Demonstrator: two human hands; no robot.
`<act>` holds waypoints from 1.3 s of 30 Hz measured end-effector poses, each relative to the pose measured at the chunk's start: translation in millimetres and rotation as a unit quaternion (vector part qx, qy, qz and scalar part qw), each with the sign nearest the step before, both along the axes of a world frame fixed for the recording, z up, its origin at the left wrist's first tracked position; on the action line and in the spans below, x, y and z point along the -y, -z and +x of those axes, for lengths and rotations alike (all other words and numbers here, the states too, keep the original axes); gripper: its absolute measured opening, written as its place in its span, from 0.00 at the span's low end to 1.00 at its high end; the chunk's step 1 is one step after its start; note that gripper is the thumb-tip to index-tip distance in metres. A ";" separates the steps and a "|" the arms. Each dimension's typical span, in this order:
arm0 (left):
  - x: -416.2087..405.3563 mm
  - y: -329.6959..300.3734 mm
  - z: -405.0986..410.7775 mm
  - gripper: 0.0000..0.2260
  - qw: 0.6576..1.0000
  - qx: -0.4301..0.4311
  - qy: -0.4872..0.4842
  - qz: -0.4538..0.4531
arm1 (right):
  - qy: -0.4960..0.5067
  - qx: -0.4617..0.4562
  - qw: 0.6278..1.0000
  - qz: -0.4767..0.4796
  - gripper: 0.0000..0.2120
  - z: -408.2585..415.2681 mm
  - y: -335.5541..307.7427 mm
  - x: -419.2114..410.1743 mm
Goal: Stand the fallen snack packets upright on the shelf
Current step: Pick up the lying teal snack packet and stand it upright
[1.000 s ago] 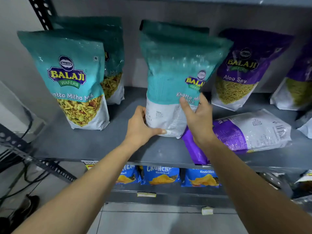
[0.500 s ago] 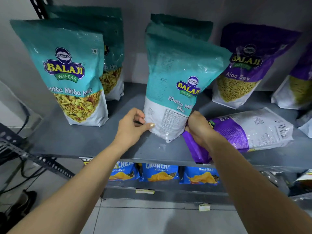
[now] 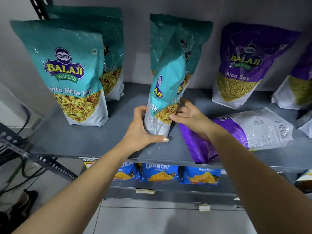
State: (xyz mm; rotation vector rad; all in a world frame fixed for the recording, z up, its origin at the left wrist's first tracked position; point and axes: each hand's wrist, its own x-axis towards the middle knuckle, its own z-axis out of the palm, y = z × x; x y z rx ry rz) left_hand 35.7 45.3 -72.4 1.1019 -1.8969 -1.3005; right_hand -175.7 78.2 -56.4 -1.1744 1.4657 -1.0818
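Observation:
A teal Khatta Mitha Mix packet (image 3: 166,85) stands upright mid-shelf, turned edge-on toward me. My left hand (image 3: 141,130) grips its lower left side, thumb along the base. My right hand (image 3: 189,115) touches its lower right side with fingers spread. Directly behind it stands another teal packet (image 3: 194,44). A purple Aloo Sev packet (image 3: 249,130) lies flat on the grey shelf (image 3: 84,142), just right of my right wrist, its end overhanging the front edge.
Two teal packets (image 3: 70,73) stand upright at the left, one behind the other. Purple Aloo Sev packets (image 3: 244,65) stand at the back right. Blue chip bags (image 3: 160,173) fill the shelf below. A slotted metal post (image 3: 37,7) rises at the far left.
The teal packet has been rotated from showing its back face to edge-on, its front coming into view. Both hands shifted around its base; the right hand opened onto its right side.

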 end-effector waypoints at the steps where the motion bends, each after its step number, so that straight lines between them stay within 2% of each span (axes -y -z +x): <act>1: 3.9 0.1 0.9 0.44 1.000 0.001 -0.003 0.009 | -0.014 -0.008 1.000 0.004 0.36 1.0 -2.3 0.6; 3: 14.0 -3.1 6.3 0.39 0.998 0.003 0.023 0.062 | -0.036 -0.007 0.999 0.010 0.35 1.0 -6.8 0.7; 6: 28.7 -15.3 11.4 0.22 0.989 0.024 0.077 0.120 | -0.036 -0.007 0.999 0.009 0.38 -9.6 -10.2 -2.3; 9: 41.9 -27.5 3.5 0.17 0.990 0.034 0.039 0.132 | -0.040 -0.001 0.999 0.008 0.41 -16.2 -14.7 -4.4; 13: 43.3 -38.8 -9.8 0.17 0.993 0.046 -0.020 0.104 | -0.016 0.015 1.000 -0.018 0.38 -7.4 -13.2 0.1; 16: 37.5 -49.3 -1.6 0.28 0.991 -0.046 0.026 0.124 | -0.012 0.024 0.999 -0.019 0.33 -6.4 -20.7 -2.2; 18: 31.9 -63.1 1.1 0.30 0.985 -0.124 0.050 0.111 | -0.003 0.066 0.997 -0.043 0.26 -5.4 -33.3 -3.3; 20: 27.3 -88.9 -8.0 0.23 0.983 -0.178 0.014 0.041 | 0.057 0.136 0.984 -0.103 0.21 -0.8 -54.0 1.5; 23: 34.1 -121.9 -24.5 0.12 0.971 -0.228 -0.059 -0.043 | 0.155 0.205 0.951 -0.169 0.20 8.6 -87.6 13.1; 26: 38.8 -128.7 -29.7 0.10 0.966 -0.239 -0.078 -0.057 | 0.175 0.198 0.948 -0.177 0.19 11.6 -106.5 13.3; 28: 35.7 -118.1 -30.3 0.17 0.962 -0.247 -0.099 -0.057 | 0.144 0.205 0.954 -0.165 0.08 1.5 -108.6 0.9; 29: 31.0 -109.8 -29.9 0.23 0.958 -0.249 -0.125 -0.070 | 0.133 0.190 0.960 -0.154 0.05 -7.7 -108.8 -7.8; 30: 23.1 -101.0 -28.8 0.28 0.951 -0.237 -0.170 -0.105 | 0.129 0.148 0.971 -0.134 0.06 -23.7 -106.2 -15.6; 31: 14.3 -90.8 -27.5 0.29 0.938 -0.200 -0.233 -0.159 | 0.123 0.093 0.982 -0.108 0.10 -41.3 -104.6 -25.3; 33: -16.5 -72.5 -27.5 0.22 0.895 -0.140 -0.334 -0.262 | 0.119 -0.019 0.991 -0.053 0.18 -82.8 -97.0 -40.0; 34: -39.6 -63.9 -32.1 0.17 0.893 -0.127 -0.338 -0.268 | 0.115 -0.085 0.989 -0.026 0.26 -104.7 -89.5 -45.1; 36: -87.1 -46.8 -52.1 0.14 0.945 -0.062 -0.235 -0.220 | 0.108 -0.243 0.963 0.041 0.39 -142.7 -71.0 -50.6; 37: -109.5 -36.3 -67.5 0.18 0.970 0.014 -0.162 -0.182 | 0.096 -0.309 0.943 0.080 0.40 -158.2 -61.0 -51.3; 39: -141.6 -22.5 -101.2 0.28 0.985 0.135 -0.047 -0.091 | 0.065 -0.392 0.907 0.139 0.34 -176.9 -48.9 -52.3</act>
